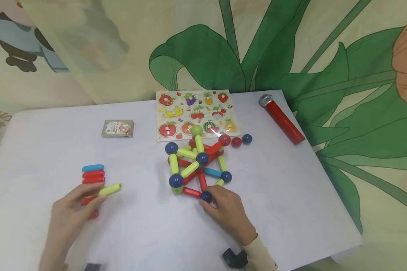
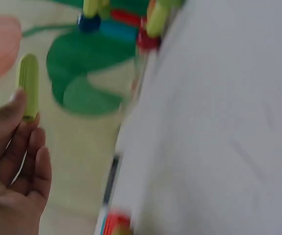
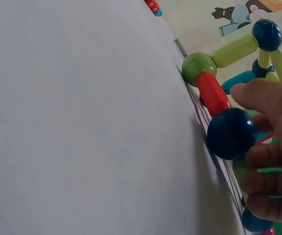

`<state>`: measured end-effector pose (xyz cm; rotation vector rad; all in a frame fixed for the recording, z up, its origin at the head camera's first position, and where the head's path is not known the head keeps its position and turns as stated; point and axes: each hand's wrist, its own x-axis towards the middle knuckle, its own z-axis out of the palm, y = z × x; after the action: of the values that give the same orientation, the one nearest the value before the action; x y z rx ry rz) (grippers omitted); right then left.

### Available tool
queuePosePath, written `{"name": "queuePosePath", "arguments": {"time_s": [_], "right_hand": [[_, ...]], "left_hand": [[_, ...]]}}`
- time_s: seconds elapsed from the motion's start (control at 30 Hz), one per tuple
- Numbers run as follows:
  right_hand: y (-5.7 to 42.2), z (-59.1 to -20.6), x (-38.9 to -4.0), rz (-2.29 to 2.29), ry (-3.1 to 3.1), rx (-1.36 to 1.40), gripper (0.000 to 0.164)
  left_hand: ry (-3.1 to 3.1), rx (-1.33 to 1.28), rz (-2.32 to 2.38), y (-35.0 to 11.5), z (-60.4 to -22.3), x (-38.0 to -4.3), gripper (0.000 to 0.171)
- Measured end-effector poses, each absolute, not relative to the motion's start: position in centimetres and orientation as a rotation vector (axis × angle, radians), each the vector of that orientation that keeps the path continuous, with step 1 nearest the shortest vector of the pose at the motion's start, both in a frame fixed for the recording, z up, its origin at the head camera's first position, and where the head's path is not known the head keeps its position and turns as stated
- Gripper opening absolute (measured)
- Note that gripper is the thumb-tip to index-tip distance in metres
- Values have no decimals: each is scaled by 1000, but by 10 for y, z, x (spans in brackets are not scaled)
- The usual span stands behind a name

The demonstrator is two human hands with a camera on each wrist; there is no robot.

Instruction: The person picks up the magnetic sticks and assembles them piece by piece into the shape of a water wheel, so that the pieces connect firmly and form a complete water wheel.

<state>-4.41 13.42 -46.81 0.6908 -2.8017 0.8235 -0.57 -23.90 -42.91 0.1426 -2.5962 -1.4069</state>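
Observation:
A yellow-green magnetic rod (image 1: 110,189) is pinched between the thumb and fingers of my left hand (image 1: 75,210); in the left wrist view the rod (image 2: 29,88) points upward. Under and behind that hand lies a column of red and blue rods (image 1: 93,174), partly hidden. My right hand (image 1: 228,210) holds a dark blue ball (image 1: 206,197) at the near corner of a frame built of rods and balls. In the right wrist view, this ball (image 3: 232,133) joins a red rod (image 3: 213,93), with thumb and fingers on either side. A light green ball (image 1: 196,130) tops the frame.
Behind the frame lies a fruit picture board (image 1: 198,113). A loose red ball (image 1: 236,142) and blue ball (image 1: 247,139) sit beside it. A small card box (image 1: 117,128) is at the back left, a red microphone (image 1: 282,119) at the right. A dark object (image 1: 235,259) is near the right sleeve.

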Motion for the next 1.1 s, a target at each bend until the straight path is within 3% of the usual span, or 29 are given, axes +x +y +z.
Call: {"name": "queuePosePath", "arguments": {"time_s": [0.13, 0.23, 0.4, 0.63, 0.87, 1.1], "right_hand": [[126, -473, -41, 736, -2851, 619, 38], [122, -476, -39, 708, -2869, 592, 41], [120, -475, -37, 694, -2903, 575, 41], [133, -472, -37, 685, -2948, 517, 37], [166, -471, -43, 695, -2967, 312, 36], [185, -469, -51, 727, -2942, 215, 36]], "left_hand": [[-2439, 44, -1735, -204, -437, -62, 34], [-2405, 128, -1913, -181, -450, -97, 40], [-2300, 236, -2186, -144, -467, -126, 43], [-2397, 330, -2226, -123, -472, -117, 36], [-2416, 282, -2300, -124, -472, -75, 46], [-2340, 305, -2434, -114, -462, -44, 40]]}}
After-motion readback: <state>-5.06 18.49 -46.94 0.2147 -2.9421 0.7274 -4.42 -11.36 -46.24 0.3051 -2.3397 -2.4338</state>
